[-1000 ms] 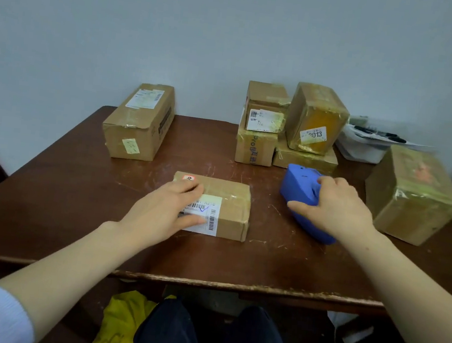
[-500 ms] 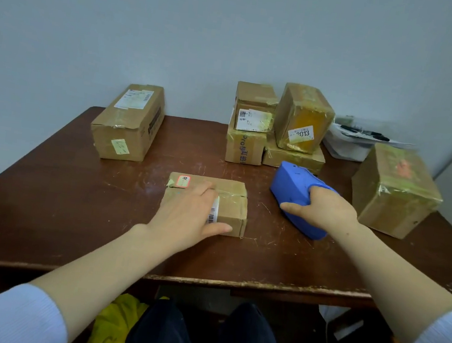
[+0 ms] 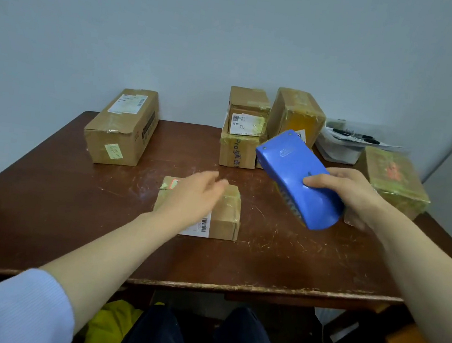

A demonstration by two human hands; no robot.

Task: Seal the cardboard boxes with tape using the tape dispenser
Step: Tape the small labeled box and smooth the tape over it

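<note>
Lifted off the desk (image 3: 46, 207) since half a second ago, the blue tape dispenser (image 3: 289, 170) now hangs in the air in the right grip (image 3: 348, 196), where before it lay on the wood. That grip is closed round the near end of the dispenser, thumb on its upper blue face and fingers wrapped beneath, and the tool tilts with its far end up and away from the person. A toothed strip shows along its lower left edge. The left grip (image 3: 190, 198), which earlier lay flat on the small box (image 3: 226, 216), is now blurred with motion, fingers straight and spread, pointing to the far right above the box top; whether it touches the cardboard I cannot tell. It holds nothing.

The small box sits near the middle of the desk, a white barcode label folded over its near edge and a small orange sticker at its far left corner. At the far left lies a long box (image 3: 122, 128) with a white label on top. At the far middle, against the wall (image 3: 178, 39), two boxes are stacked (image 3: 241, 133), and a taller taped box (image 3: 296, 114) leans just beside them, partly behind the dispenser. A large taped box (image 3: 393, 176) stands at the right, behind the right grip, with a white tray (image 3: 336, 153) of pens beyond it. Pale blue sleeves (image 3: 6, 307) cover both arms, and something yellow (image 3: 114, 322) lies under the desk
</note>
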